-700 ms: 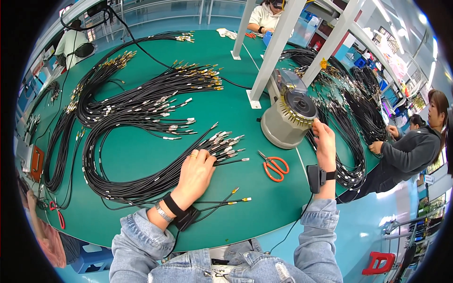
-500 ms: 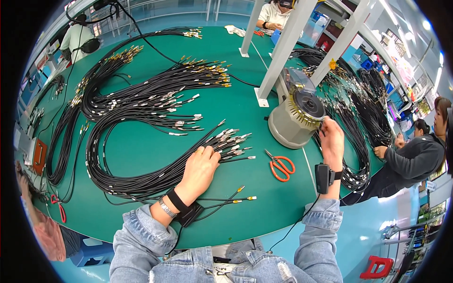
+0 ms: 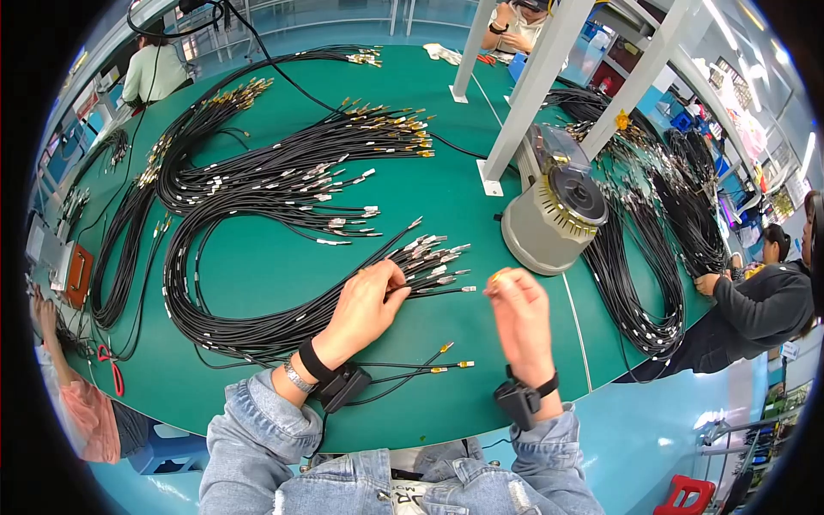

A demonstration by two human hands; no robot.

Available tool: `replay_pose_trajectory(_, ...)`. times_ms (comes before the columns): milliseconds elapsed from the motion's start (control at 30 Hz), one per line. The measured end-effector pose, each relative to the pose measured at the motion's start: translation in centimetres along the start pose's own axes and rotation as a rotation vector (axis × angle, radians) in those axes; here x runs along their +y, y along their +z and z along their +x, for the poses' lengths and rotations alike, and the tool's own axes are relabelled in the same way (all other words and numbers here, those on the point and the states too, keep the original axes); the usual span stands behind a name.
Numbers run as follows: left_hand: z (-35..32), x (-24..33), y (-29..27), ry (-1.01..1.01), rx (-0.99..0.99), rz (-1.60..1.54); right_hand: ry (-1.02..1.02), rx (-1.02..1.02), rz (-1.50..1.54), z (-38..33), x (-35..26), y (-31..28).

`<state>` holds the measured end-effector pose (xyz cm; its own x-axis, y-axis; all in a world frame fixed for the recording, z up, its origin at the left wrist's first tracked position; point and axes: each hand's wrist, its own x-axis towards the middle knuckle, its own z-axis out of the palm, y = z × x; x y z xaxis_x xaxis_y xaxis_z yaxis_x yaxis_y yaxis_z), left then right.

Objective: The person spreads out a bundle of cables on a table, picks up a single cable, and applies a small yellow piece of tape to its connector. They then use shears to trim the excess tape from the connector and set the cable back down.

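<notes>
My left hand [image 3: 365, 309] lies curled over the near bundle of black cables [image 3: 249, 330], close to their metal-tipped, white-tagged ends [image 3: 442, 257]. How many cables its fingers hold is hidden. Over the table to its right, my right hand [image 3: 522, 322] is closed in a pinch, with a small yellow tab [image 3: 496, 276] at the fingertips. Behind it stands a grey round dispenser [image 3: 545, 236] with a black disc on top and yellow tabs around its rim. Three loose cables with yellow-marked ends [image 3: 442, 369] lie in front of my left hand.
More cable bundles [image 3: 300, 142] lie farther back on the green table [image 3: 412, 77], and others [image 3: 639, 283] at the right. Metal posts [image 3: 532, 103] rise behind the dispenser. Red-handled scissors [image 3: 112, 369] lie at the left edge. Co-workers [image 3: 764, 300] sit around.
My right hand has come away from the dispenser toward the cable ends, carrying a yellow tab. It now covers the spot of the orange-handled scissors. My left hand stays on the bundle.
</notes>
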<state>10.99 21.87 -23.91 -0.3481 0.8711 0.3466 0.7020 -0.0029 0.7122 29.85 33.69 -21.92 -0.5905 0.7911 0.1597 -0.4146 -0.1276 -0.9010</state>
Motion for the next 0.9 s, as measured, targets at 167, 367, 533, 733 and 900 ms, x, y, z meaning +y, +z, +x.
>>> replay_pose_trajectory(167, -0.4, 2.0, -0.2, -0.031, -0.049, -0.239, 0.093, 0.044, -0.048, -2.6, 2.0, 3.1)
replay_pose_trajectory(367, -1.1, 3.0, -0.5, -0.191, -0.150, -0.518, -0.089, -0.018, -0.235, -3.8, 2.7, 4.7)
replay_pose_trajectory(533, -2.0, 3.7, -0.7, -0.304, -0.200, -0.742, -0.131, -0.034, -0.299, -3.5, 3.4, 4.5)
replay_pose_trajectory(733, -2.5, 3.8, -0.8, -0.343, -0.218, -0.807, -0.097, -0.032, -0.293, -3.5, 3.3, 5.0)
replay_pose_trajectory(900, -2.6, 3.7, -0.9, -0.342, -0.226, -0.798, -0.092, -0.035, -0.310, -3.7, 3.3, 5.1)
